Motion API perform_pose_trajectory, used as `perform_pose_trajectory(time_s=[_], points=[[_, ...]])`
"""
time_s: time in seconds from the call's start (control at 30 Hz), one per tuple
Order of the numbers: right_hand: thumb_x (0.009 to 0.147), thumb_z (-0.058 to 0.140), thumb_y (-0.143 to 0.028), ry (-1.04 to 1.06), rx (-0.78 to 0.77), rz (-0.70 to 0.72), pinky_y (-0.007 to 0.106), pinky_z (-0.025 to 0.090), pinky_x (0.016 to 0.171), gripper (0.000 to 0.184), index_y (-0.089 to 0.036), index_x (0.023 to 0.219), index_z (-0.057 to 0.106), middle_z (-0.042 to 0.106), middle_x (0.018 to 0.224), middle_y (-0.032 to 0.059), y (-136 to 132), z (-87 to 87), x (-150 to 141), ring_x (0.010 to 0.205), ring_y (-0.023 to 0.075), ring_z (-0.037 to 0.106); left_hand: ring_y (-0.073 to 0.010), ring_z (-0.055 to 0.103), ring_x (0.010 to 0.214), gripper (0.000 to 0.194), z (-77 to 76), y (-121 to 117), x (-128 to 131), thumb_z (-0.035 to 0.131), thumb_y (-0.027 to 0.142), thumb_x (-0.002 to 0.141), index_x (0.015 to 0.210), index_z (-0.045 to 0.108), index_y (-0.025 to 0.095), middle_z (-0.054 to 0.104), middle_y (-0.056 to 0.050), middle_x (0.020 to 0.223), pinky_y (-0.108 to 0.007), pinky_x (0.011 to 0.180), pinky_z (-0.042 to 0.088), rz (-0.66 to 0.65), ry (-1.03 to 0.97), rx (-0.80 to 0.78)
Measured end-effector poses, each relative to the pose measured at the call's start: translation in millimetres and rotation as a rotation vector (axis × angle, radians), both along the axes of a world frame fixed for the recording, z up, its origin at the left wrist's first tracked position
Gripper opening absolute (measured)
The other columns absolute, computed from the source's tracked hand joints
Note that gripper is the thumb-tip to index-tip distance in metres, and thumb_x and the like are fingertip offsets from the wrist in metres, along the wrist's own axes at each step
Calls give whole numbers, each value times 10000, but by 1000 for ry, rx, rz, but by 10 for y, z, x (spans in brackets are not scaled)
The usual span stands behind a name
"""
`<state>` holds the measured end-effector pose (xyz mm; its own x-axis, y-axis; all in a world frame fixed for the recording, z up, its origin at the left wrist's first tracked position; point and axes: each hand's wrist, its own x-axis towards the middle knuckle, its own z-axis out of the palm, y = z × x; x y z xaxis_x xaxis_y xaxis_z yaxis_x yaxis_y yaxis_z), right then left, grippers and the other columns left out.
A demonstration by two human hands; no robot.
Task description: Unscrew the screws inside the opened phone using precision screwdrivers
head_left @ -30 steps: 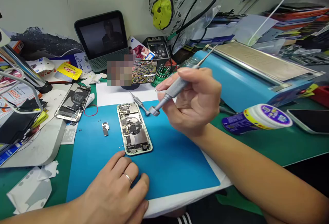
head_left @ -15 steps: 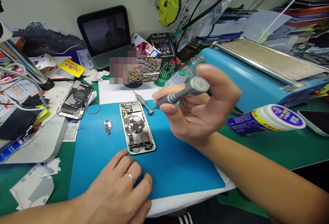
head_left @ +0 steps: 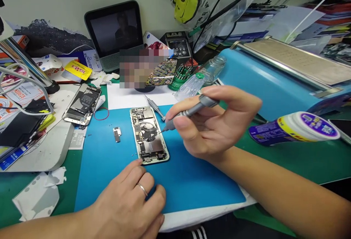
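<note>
On the blue mat (head_left: 197,188) lies an opened phone (head_left: 151,145), its inner parts exposed. My right hand (head_left: 219,125) pinches a grey screwdriver (head_left: 196,109) between thumb and fingers. The driver tilts down to the left, its tip above the phone's right edge; whether it touches is unclear. My left hand (head_left: 128,191) rests on the mat with bent fingers, the index fingertip at the phone's lower left corner; its thumb is partly hidden. A second screwdriver (head_left: 155,108) lies by the phone's upper right. Left of the phone are a small metal cover plate (head_left: 117,135) and tiny screws (head_left: 134,155).
Another opened phone (head_left: 82,103) rests on a white base at left, near a red rubber band (head_left: 101,114). Behind stand a screen (head_left: 113,30) and a green bit holder (head_left: 179,82). At right are a purple-and-white canister (head_left: 293,129) and a blue machine (head_left: 263,82).
My right hand has lowered and turned the screwdriver, bringing its tip down toward the phone. My left hand stays at the phone's corner. The whole view has shifted slightly.
</note>
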<state>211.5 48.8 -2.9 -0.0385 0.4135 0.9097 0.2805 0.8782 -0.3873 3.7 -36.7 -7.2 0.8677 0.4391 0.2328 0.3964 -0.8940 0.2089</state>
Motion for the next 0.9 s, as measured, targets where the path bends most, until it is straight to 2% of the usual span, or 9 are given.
perform_pose_trajectory(time_s=[0.1, 0.2, 0.3, 0.4, 0.57, 0.9], points=[[844, 622, -10, -41, -54, 202, 217, 602, 622, 516, -223, 1296, 491, 583, 984, -4, -57, -32, -45, 697, 84, 695, -242, 568, 814, 228, -19, 1, -6, 603, 276, 942, 1117, 629, 133, 604, -59, 858, -466, 1072, 492, 3, -5, 9], [849, 601, 9, -97, -90, 320, 229, 605, 621, 573, -219, 1356, 461, 622, 878, -21, -103, -87, -74, 694, 99, 678, -243, 574, 807, 214, -46, -4, -12, 597, 265, 940, 1099, 637, 127, 610, -64, 852, -455, 1054, 511, 15, -46, 28], [852, 608, -3, -131, -135, 349, 234, 598, 596, 570, -231, 1351, 452, 649, 874, -12, -124, -146, -88, 674, 107, 661, -251, 588, 815, 203, -80, -10, -9, 585, 272, 942, 1074, 647, 131, 615, -67, 848, -456, 1048, 519, 27, -69, 45], [876, 615, -44, -143, -185, 373, 206, 567, 541, 466, -216, 1287, 477, 647, 857, -7, -136, -185, -97, 619, 97, 634, -259, 598, 811, 198, -107, -10, -2, 580, 280, 939, 1048, 657, 134, 617, -66, 833, -455, 1034, 530, 27, -77, 56], [932, 591, -102, -171, -221, 396, 221, 592, 582, 400, -245, 1283, 464, 641, 860, -8, -157, -189, -108, 638, 105, 632, -264, 608, 842, 188, -101, -5, 7, 567, 260, 942, 1043, 658, 130, 621, -73, 835, -446, 1028, 535, 33, -96, 56], [935, 571, -88, -218, -223, 424, 242, 607, 606, 538, -287, 1406, 403, 651, 869, 0, -167, -185, -121, 687, 136, 651, -265, 592, 816, 192, -116, -10, 16, 559, 265, 944, 1030, 658, 125, 614, -81, 819, -441, 976, 549, 33, -104, 74]])
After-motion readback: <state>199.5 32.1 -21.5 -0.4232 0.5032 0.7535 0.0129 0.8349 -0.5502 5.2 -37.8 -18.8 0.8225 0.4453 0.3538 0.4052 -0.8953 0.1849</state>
